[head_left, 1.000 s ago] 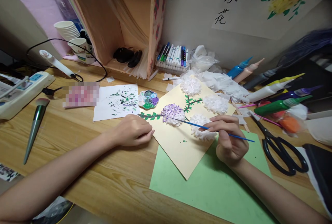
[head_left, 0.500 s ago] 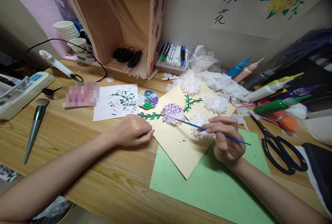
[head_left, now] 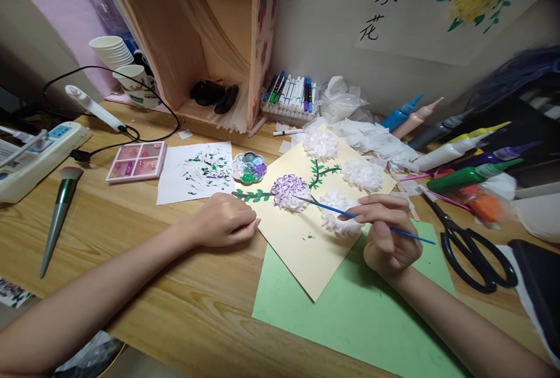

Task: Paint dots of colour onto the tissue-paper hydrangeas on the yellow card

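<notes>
My right hand (head_left: 391, 232) pinches a thin blue paintbrush (head_left: 332, 209), its tip at the purple-tinted paper flower (head_left: 290, 191). That flower is purple on its upper part and white at the lower right. It sits on a cream card (head_left: 301, 255) with white ruffled flowers (head_left: 363, 175) and painted green-leaved stems (head_left: 324, 174). Closed in a loose fist, my left hand (head_left: 225, 220) rests by the card's left corner; whether anything is inside is hidden. Just beyond it lie a flower-shaped paint palette (head_left: 249, 168) and a white paper smeared with green and black paint (head_left: 196, 174).
A green sheet (head_left: 350, 319) lies under the card. Black-handled scissors (head_left: 472, 249) and several paint bottles (head_left: 475, 174) are at the right. Markers (head_left: 291, 95) stand behind. A makeup brush (head_left: 61, 220), pink palette case (head_left: 136, 162) and power strip (head_left: 48, 156) lie left.
My right hand has shifted slightly right with the paintbrush, and the brush tip has moved right on the purple flower. My left hand stays in place.
</notes>
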The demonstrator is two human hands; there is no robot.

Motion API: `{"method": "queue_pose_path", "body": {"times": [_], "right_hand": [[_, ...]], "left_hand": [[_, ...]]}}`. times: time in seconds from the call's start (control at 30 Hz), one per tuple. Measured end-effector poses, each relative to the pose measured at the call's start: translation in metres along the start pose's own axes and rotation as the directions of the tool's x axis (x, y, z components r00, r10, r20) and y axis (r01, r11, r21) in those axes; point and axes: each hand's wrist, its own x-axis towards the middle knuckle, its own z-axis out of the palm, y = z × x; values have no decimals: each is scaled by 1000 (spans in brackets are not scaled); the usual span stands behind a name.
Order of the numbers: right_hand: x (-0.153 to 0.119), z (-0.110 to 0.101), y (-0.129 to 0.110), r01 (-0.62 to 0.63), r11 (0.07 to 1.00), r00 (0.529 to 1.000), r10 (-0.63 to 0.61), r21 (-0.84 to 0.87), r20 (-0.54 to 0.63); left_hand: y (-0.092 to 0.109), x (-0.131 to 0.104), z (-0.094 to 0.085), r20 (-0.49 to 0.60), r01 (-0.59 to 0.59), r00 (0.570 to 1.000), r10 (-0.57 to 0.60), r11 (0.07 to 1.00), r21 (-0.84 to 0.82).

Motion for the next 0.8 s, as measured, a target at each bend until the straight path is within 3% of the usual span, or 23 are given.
{"method": "queue_pose_path", "body": {"times": [0.23,0.47,0.6,0.7,0.8], "right_hand": [[2,8,8,-119,983,991,127,143,-51],[6,3,5,-142,982,988,149,121,-46],[17,6,-3,-58,998,979,51,30,196],[32,17,-9,29,1000,920,-22,-12,391],[46,33,-12,53,997,874,-24,-47,486]], "left_hand": [[0,1,1,8,3,1000,-3,1000,6],[0,-1,1,14,8,1000,-8,1000,3],[-1,-1,2,17,6,1000,-6,1000,7],[-1,-1,1,13,9,1000,-9,1000,7],[0,-1,0,7,9,1000,-9,1000,6]]}}
